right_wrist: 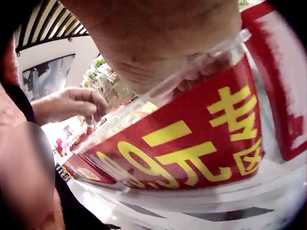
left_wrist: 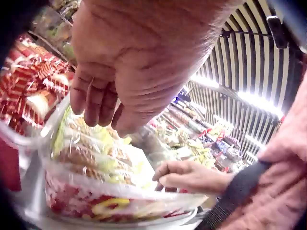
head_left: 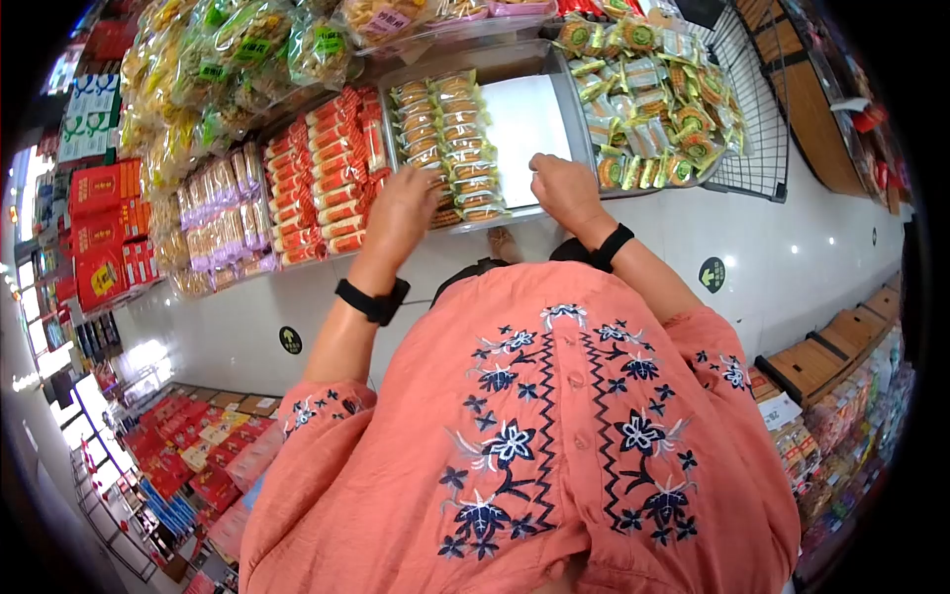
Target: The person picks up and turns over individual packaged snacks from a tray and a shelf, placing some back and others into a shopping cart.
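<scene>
My left hand (head_left: 401, 213) is over the left row of wrapped round biscuits (head_left: 470, 148) in a clear bin. In the left wrist view its fingers (left_wrist: 100, 103) point down at the packs, with nothing visible between them. My right hand (head_left: 572, 193) is at the bin's front right corner, beside the bare white liner (head_left: 522, 129). Its fingers, loosely bent in the left wrist view, hold nothing that shows. Two upright rows of biscuit packs fill the bin's left side. Along the bin's front runs a red label (right_wrist: 192, 143) with yellow characters, seen in the right wrist view.
To the left lie red-wrapped sticks (head_left: 332, 178) and purple-edged packs (head_left: 223, 213). On the right is a bin of loose green-and-yellow packs (head_left: 658, 99), with a black wire basket (head_left: 757, 129) beyond. Bagged snacks (head_left: 237, 49) are heaped behind. Tiled floor (head_left: 693, 233) shows below.
</scene>
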Action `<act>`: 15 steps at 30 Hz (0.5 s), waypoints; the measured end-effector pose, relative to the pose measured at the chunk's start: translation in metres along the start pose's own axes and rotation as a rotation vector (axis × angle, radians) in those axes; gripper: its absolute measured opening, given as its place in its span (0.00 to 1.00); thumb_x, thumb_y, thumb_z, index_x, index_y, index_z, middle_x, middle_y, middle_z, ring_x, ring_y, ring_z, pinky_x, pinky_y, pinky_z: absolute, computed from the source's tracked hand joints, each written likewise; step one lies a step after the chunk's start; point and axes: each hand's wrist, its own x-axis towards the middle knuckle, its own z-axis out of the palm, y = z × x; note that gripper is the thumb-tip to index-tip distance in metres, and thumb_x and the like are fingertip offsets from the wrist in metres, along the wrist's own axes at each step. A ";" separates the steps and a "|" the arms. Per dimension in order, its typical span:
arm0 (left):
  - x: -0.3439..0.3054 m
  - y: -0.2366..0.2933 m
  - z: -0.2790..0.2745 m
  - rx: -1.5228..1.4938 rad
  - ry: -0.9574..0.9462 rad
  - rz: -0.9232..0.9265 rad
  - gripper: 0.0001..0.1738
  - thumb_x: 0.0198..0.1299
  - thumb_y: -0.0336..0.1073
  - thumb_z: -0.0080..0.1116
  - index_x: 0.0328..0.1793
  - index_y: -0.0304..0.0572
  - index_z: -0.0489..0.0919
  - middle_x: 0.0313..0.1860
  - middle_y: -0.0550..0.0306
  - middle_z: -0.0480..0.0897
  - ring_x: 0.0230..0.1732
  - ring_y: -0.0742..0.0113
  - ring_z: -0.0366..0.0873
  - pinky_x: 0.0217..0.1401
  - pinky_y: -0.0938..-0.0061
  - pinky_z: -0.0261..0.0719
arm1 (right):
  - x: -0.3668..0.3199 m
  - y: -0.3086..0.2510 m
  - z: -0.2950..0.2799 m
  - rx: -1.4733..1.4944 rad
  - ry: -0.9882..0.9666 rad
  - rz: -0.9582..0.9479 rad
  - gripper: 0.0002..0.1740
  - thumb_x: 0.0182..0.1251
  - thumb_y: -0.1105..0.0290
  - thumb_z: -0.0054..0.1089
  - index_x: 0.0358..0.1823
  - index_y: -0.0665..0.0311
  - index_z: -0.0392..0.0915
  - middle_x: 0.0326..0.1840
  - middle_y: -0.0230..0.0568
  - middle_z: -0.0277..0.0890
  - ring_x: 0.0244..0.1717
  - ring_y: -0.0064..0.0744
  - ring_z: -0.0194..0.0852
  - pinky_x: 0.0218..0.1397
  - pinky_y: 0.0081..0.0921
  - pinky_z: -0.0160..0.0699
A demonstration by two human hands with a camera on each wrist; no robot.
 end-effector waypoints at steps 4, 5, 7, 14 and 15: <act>-0.023 0.029 0.013 0.018 -0.080 -0.051 0.13 0.64 0.31 0.63 0.54 0.40 0.80 0.47 0.47 0.80 0.48 0.43 0.80 0.49 0.55 0.79 | 0.011 0.002 0.019 0.520 -0.401 0.303 0.24 0.68 0.67 0.57 0.62 0.71 0.73 0.37 0.55 0.85 0.36 0.53 0.85 0.42 0.40 0.82; -0.026 0.031 0.016 0.034 -0.097 -0.060 0.13 0.63 0.32 0.63 0.53 0.40 0.80 0.48 0.47 0.79 0.47 0.43 0.80 0.49 0.54 0.78 | 0.016 0.000 0.024 0.579 -0.428 0.337 0.26 0.67 0.67 0.58 0.64 0.72 0.71 0.37 0.54 0.85 0.36 0.52 0.85 0.43 0.40 0.82; -0.032 0.032 0.018 0.072 -0.090 -0.064 0.10 0.64 0.32 0.62 0.49 0.40 0.79 0.46 0.48 0.79 0.47 0.45 0.79 0.47 0.55 0.77 | 0.023 -0.008 0.032 0.697 -0.485 0.417 0.29 0.67 0.67 0.58 0.67 0.73 0.69 0.37 0.53 0.85 0.36 0.50 0.85 0.43 0.40 0.82; -0.033 0.032 0.022 0.109 -0.087 -0.139 0.07 0.64 0.31 0.61 0.46 0.38 0.80 0.46 0.49 0.79 0.47 0.45 0.80 0.47 0.55 0.77 | 0.044 -0.011 0.047 0.745 -0.621 0.399 0.33 0.65 0.68 0.57 0.71 0.74 0.66 0.38 0.50 0.85 0.35 0.39 0.86 0.39 0.33 0.82; -0.032 0.035 0.023 0.114 -0.088 -0.149 0.07 0.64 0.32 0.61 0.46 0.38 0.80 0.46 0.49 0.79 0.46 0.45 0.80 0.46 0.55 0.77 | 0.045 -0.012 0.044 0.763 -0.633 0.416 0.33 0.65 0.68 0.57 0.71 0.74 0.66 0.38 0.50 0.85 0.34 0.38 0.85 0.39 0.33 0.82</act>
